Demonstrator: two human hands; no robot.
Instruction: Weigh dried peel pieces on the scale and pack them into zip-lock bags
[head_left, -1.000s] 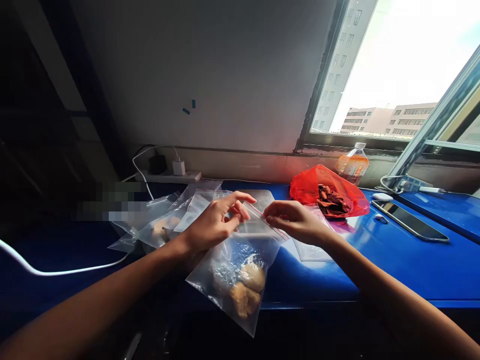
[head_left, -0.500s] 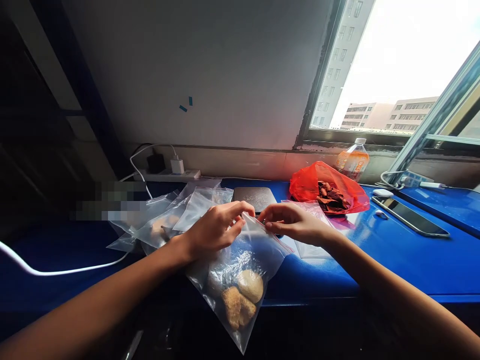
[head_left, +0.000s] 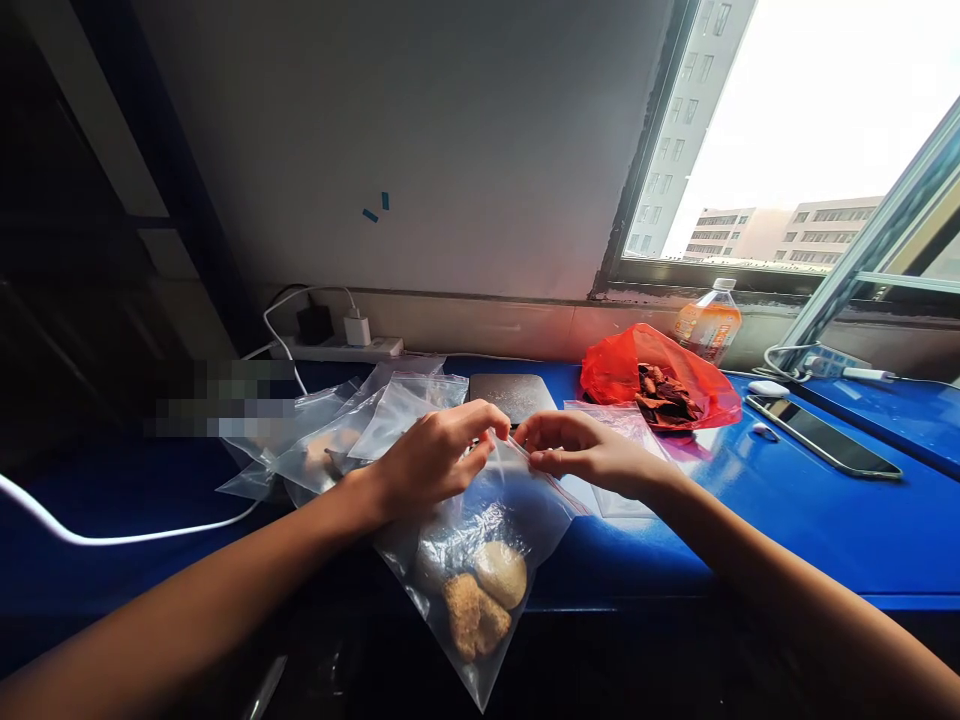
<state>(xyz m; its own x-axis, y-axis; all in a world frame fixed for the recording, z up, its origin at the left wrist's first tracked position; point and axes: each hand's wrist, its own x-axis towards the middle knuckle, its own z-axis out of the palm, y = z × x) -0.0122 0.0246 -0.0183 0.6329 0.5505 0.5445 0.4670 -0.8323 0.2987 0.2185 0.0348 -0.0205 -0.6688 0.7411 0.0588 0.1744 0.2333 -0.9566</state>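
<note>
A clear zip-lock bag [head_left: 517,515] hangs tilted over the table's front edge, one corner pointing down. Inside its lower part lie several lumpy pieces, among them a pale round one [head_left: 501,574] and a rough brown one [head_left: 474,617]. My left hand [head_left: 442,450] pinches the bag's top edge between thumb and fingers. Close beside it, my right hand [head_left: 577,450] grips the same edge, where a red zip line shows. Both hands are closed on the plastic, fingertips a short way apart.
More clear bags [head_left: 322,440] with contents lie on the left of the blue table [head_left: 795,530]. Behind are a grey flat device [head_left: 514,395], a red bag [head_left: 622,365] of dark dried pieces and a bottle [head_left: 709,322]. A phone [head_left: 825,436] lies right; a white cable [head_left: 127,540] runs left.
Almost nothing differs. Both hands keep hold of the zip-lock bag's edge, with slight finger movement, and the whole view has shifted a little.
</note>
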